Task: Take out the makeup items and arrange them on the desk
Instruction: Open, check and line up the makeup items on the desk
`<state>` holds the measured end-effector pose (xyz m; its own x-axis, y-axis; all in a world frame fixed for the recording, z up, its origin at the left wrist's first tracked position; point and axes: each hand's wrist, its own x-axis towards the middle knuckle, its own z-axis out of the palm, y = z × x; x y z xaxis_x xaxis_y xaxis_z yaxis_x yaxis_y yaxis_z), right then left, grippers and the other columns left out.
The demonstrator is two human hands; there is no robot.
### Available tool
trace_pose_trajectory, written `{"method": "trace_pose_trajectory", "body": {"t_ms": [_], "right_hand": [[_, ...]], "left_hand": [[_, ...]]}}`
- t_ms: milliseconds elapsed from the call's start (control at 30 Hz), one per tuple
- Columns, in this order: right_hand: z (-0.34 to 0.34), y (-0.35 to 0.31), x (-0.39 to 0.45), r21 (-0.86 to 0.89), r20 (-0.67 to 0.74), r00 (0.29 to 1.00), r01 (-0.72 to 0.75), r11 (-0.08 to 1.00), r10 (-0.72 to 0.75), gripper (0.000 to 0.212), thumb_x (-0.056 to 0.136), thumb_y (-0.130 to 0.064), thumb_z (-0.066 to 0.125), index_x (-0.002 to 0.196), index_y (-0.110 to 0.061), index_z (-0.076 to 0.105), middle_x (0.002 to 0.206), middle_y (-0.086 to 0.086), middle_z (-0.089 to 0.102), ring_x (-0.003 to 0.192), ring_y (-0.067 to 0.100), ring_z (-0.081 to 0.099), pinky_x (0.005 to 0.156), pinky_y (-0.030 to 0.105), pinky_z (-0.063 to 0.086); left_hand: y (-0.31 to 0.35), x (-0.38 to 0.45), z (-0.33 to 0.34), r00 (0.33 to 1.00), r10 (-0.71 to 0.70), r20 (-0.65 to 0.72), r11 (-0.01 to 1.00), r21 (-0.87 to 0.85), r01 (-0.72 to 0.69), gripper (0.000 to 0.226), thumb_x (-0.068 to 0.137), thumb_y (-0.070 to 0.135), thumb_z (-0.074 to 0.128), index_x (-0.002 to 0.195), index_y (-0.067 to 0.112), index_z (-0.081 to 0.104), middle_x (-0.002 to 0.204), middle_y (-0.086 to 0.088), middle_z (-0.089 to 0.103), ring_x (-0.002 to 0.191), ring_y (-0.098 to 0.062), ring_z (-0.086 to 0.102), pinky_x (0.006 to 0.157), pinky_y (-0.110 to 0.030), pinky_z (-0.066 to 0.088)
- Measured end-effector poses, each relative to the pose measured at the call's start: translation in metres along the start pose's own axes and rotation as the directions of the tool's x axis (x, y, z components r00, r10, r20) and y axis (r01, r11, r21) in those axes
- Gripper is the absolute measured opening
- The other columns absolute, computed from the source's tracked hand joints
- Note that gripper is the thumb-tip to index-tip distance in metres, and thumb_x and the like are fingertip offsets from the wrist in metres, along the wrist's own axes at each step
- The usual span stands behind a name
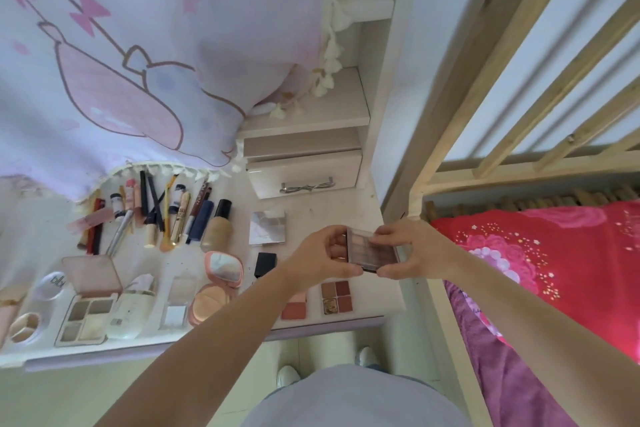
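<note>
A: What do the two hands hold?

B: Both hold one thing, a flat rectangular eyeshadow palette with a clear lid and rows of brown and pink pans point(375, 251). The left hand point(323, 255) grips its left end with curled fingers, and the right hand point(414, 253) pinches its right end. The palette is in the air above the right part of the white desk with the lilac front edge point(349, 206), not touching it.

A: What lies under it on the desk?

B: Just below the hands there is a small square palette with four brown and red pans point(336, 297), and beside it a coral blush pan point(294, 309), partly hidden by the left forearm. Behind the hands lies a silver square compact point(267, 227), and near it a small black box point(265, 264).

A: And on the left side?

B: An open round pink compact with a mirror point(216, 286), a beige foundation bottle with a black cap point(218, 227), and a row of pencils, brushes and tubes point(156, 215). Nearer the front edge lies an open white palette with four pale pans point(86, 317).
</note>
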<state>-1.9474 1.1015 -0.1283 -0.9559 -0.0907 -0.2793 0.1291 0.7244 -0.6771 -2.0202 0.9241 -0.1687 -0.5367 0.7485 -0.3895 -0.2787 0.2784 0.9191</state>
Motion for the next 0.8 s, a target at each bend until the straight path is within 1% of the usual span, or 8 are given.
{"method": "trace_pose_trajectory", "body": {"t_ms": [67,133,233,367,500,633,700,800], "right_hand": [[-0.004,0.001,-0.002,0.108,-0.002,0.997,-0.079,0.991,0.079,0.043,0.075,-0.015,0.072,0.115,-0.006,0.062,0.107,0.008,0.065,0.102,0.022,0.058,0.081,0.015,0.042],[-0.007,0.007,-0.002,0.173,0.037,0.993,-0.117,0.978,0.112,0.042,0.077,-0.005,0.068,0.118,-0.008,0.06,0.109,0.002,0.062,0.104,0.014,0.056,0.082,0.003,0.038],[-0.014,0.013,0.005,0.262,0.088,0.976,-0.216,0.941,0.2,0.034,0.083,-0.012,0.062,0.118,-0.013,0.061,0.115,-0.001,0.062,0.107,0.012,0.055,0.098,0.02,0.04],[-0.012,0.025,0.015,0.573,0.021,0.952,-0.262,0.776,0.306,0.032,0.092,-0.016,0.047,0.115,0.003,0.058,0.113,0.011,0.062,0.086,0.01,0.062,0.078,0.018,0.052],[0.015,0.047,0.02,0.616,-0.007,0.897,-0.345,0.708,0.442,0.042,0.094,-0.029,0.042,0.116,0.004,0.055,0.107,0.018,0.064,0.079,0.012,0.062,0.065,0.015,0.053],[0.04,0.064,0.022,0.62,0.046,0.825,-0.466,0.631,0.564,0.042,0.095,-0.033,0.04,0.116,0.002,0.052,0.085,0.005,0.063,0.07,0.013,0.059,0.057,0.017,0.05],[0.047,0.068,0.026,0.615,0.07,0.806,-0.499,0.611,0.587,0.042,0.096,-0.032,0.04,0.119,0.001,0.05,0.096,0.013,0.064,0.076,0.018,0.059,0.06,0.021,0.047],[0.051,0.071,0.034,0.56,0.0,0.807,-0.489,0.669,0.59,0.042,0.096,-0.032,0.041,0.115,0.003,0.053,0.112,0.022,0.063,0.09,0.027,0.06,0.071,0.031,0.05]], "left_hand": [[0.001,-0.001,0.003,1.0,-0.012,0.012,0.999,0.047,0.011,0.061,0.066,-0.018,0.069,0.112,0.015,0.047,0.096,0.002,0.058,0.08,-0.006,0.063,0.068,-0.015,0.055],[0.003,-0.003,0.005,1.0,-0.005,0.003,0.999,0.048,0.005,0.061,0.071,-0.019,0.064,0.116,0.015,0.044,0.097,0.004,0.058,0.078,-0.003,0.063,0.068,-0.015,0.055],[0.004,-0.003,0.006,1.0,-0.007,0.002,0.998,0.062,0.006,0.065,0.075,-0.017,0.062,0.125,0.02,0.042,0.098,0.003,0.059,0.084,-0.006,0.063,0.075,-0.018,0.054],[-0.006,0.003,0.012,0.997,-0.055,-0.058,0.978,0.198,0.066,0.069,0.078,-0.012,0.06,0.137,0.018,0.038,0.09,0.002,0.059,0.082,-0.009,0.061,0.075,-0.014,0.051],[-0.02,0.008,0.028,0.983,-0.14,-0.117,0.841,0.51,0.181,0.046,0.082,0.006,0.062,0.126,0.012,0.05,0.088,-0.005,0.059,0.082,-0.017,0.057,0.071,-0.019,0.045],[-0.035,0.016,0.049,0.963,-0.234,-0.131,0.697,0.669,0.26,0.03,0.085,0.01,0.057,0.113,-0.001,0.056,0.105,-0.017,0.063,0.098,-0.025,0.06,0.067,-0.023,0.042],[-0.043,0.02,0.059,0.953,-0.262,-0.149,0.649,0.704,0.289,0.025,0.086,0.009,0.053,0.107,-0.003,0.059,0.094,-0.013,0.058,0.088,-0.02,0.056,0.061,-0.021,0.038],[-0.053,0.027,0.069,0.936,-0.285,-0.205,0.597,0.726,0.341,0.023,0.087,0.01,0.051,0.104,-0.002,0.06,0.096,-0.014,0.06,0.089,-0.023,0.059,0.075,-0.028,0.047]]}}
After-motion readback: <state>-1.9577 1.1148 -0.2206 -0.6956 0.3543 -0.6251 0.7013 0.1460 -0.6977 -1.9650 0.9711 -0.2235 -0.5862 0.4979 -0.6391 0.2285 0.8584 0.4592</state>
